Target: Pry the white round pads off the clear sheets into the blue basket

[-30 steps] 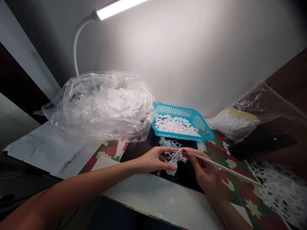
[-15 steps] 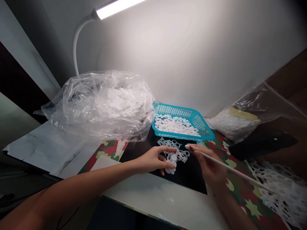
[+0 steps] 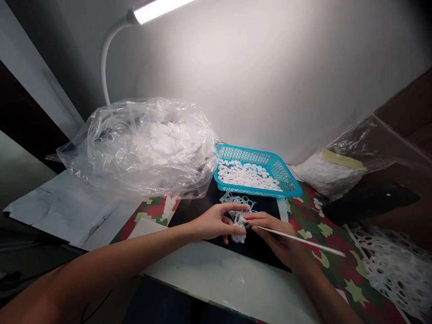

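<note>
My left hand (image 3: 216, 221) is closed with thumb and fingers on a small clump of white plastic ring netting (image 3: 239, 236), just above the black mat (image 3: 199, 213). Against the clump's right side, the fingertips of my right hand (image 3: 273, 229) touch a small white piece whose shape I cannot make out. A thin white stick (image 3: 303, 241) lies across the right hand, held in it and pointing down to the right. More translucent ring netting (image 3: 232, 198) is spread behind the hands. Behind that stands a blue basket (image 3: 249, 194) holding many small white discs (image 3: 248, 175).
A big clear plastic bag (image 3: 135, 144) of white material fills the left back. At the right are another bag (image 3: 329, 177) with a yellow label, a dark object (image 3: 371, 202) and a heap of ring netting (image 3: 398, 265). A lamp (image 3: 162, 10) shines above.
My right hand has moved left, from beside the clump to touching it, bringing the stick along. A white disc showed at its fingertips earlier. The left hand has hardly moved.
</note>
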`<action>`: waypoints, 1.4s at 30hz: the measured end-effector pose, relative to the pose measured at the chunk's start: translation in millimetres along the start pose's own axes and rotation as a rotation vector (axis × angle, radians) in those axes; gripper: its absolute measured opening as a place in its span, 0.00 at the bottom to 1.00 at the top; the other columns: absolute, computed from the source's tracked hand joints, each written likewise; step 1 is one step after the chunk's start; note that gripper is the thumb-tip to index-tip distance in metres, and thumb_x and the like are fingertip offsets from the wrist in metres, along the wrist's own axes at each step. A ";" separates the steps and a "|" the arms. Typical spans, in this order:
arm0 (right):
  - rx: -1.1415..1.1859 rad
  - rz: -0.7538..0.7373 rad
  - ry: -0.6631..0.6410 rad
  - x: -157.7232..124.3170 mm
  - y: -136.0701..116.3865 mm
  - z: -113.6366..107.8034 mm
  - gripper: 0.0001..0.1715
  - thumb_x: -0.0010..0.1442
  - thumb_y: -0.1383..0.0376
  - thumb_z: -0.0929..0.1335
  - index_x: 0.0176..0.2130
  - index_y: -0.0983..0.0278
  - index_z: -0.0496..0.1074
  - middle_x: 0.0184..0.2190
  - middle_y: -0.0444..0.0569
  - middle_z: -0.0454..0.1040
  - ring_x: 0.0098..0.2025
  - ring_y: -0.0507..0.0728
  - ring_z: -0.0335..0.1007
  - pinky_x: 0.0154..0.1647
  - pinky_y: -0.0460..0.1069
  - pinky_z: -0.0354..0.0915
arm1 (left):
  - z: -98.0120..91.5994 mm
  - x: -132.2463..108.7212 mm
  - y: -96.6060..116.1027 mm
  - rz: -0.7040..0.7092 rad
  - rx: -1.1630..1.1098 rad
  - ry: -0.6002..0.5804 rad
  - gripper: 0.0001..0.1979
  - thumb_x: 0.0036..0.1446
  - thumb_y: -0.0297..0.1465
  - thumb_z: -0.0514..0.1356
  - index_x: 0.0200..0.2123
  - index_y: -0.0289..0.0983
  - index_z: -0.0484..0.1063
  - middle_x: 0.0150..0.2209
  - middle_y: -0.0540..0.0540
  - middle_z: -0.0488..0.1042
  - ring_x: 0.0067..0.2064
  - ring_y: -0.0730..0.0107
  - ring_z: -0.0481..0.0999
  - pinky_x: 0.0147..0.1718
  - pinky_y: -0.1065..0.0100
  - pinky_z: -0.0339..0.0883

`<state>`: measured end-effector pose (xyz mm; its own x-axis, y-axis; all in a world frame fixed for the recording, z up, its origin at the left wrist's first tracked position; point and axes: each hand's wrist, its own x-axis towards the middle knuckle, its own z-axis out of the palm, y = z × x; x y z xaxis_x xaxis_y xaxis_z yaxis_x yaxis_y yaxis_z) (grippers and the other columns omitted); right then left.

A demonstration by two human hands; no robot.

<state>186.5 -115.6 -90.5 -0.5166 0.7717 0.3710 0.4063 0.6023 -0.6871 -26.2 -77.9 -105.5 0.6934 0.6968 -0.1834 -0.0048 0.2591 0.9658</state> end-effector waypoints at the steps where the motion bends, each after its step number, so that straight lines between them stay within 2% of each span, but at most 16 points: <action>1: 0.021 0.012 -0.004 0.0 0.1 0.2 0.13 0.63 0.70 0.62 0.45 0.58 0.72 0.47 0.49 0.74 0.52 0.58 0.69 0.52 0.54 0.67 | 0.0 -0.3 0.4 -0.001 0.001 -0.003 0.36 0.44 0.35 0.68 0.57 0.41 0.61 0.23 0.52 0.70 0.25 0.76 0.69 0.19 0.76 0.67; 8: 0.064 0.028 -0.011 -0.4 0.7 0.6 0.13 0.63 0.70 0.62 0.44 0.58 0.72 0.47 0.48 0.74 0.52 0.58 0.68 0.52 0.55 0.67 | -0.5 -0.7 0.5 0.002 -0.004 -0.014 0.36 0.44 0.36 0.68 0.57 0.41 0.61 0.24 0.52 0.71 0.25 0.76 0.69 0.19 0.76 0.66; 13: -0.038 -0.036 -0.038 -0.2 0.5 1.9 0.15 0.63 0.72 0.62 0.46 0.58 0.71 0.48 0.49 0.73 0.52 0.57 0.69 0.51 0.52 0.67 | -1.0 -0.3 -1.3 0.008 0.003 -0.016 0.36 0.44 0.35 0.68 0.58 0.40 0.61 0.23 0.53 0.70 0.23 0.78 0.68 0.19 0.76 0.66; 19: -0.206 -0.149 0.019 -1.1 6.5 13.8 0.14 0.62 0.70 0.63 0.46 0.60 0.72 0.46 0.52 0.73 0.48 0.56 0.71 0.47 0.49 0.70 | -0.6 -1.4 0.2 -0.003 -0.015 -0.038 0.37 0.44 0.34 0.68 0.58 0.40 0.60 0.25 0.52 0.70 0.24 0.77 0.69 0.20 0.76 0.66; 26: -0.261 -0.135 0.053 -3.2 10.7 21.0 0.14 0.62 0.67 0.63 0.46 0.57 0.74 0.44 0.51 0.73 0.45 0.56 0.73 0.42 0.47 0.72 | 1.3 -2.6 4.2 -0.018 -0.043 -0.046 0.37 0.44 0.33 0.68 0.58 0.40 0.60 0.28 0.49 0.71 0.29 0.74 0.72 0.20 0.77 0.67; 33: -0.227 -0.076 0.254 -1.2 -4.5 15.9 0.17 0.62 0.72 0.62 0.47 0.58 0.72 0.46 0.50 0.74 0.48 0.57 0.72 0.46 0.50 0.70 | 0.6 -1.8 4.3 0.010 -0.010 -0.010 0.39 0.45 0.34 0.68 0.60 0.42 0.58 0.23 0.54 0.68 0.23 0.79 0.67 0.18 0.77 0.66; 38: -0.151 0.090 0.502 -1.4 -1.5 14.6 0.12 0.61 0.68 0.64 0.44 0.58 0.73 0.43 0.48 0.75 0.46 0.58 0.73 0.47 0.53 0.71 | 2.7 -4.0 1.2 0.026 0.014 -0.050 0.42 0.45 0.35 0.68 0.62 0.47 0.53 0.19 0.56 0.66 0.21 0.79 0.65 0.18 0.77 0.66; 42: -0.048 0.180 0.626 -0.2 0.7 15.4 0.10 0.61 0.65 0.66 0.42 0.59 0.74 0.41 0.49 0.75 0.43 0.59 0.73 0.46 0.55 0.72 | 4.3 -6.4 4.4 0.038 0.025 -0.045 0.40 0.46 0.34 0.67 0.61 0.48 0.53 0.19 0.55 0.66 0.21 0.79 0.65 0.18 0.77 0.66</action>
<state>175.3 -118.5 -100.6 0.0932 0.8258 0.5562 0.4862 0.4497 -0.7492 -27.6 -84.1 -99.3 0.7244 0.6753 -0.1385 -0.0142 0.2155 0.9764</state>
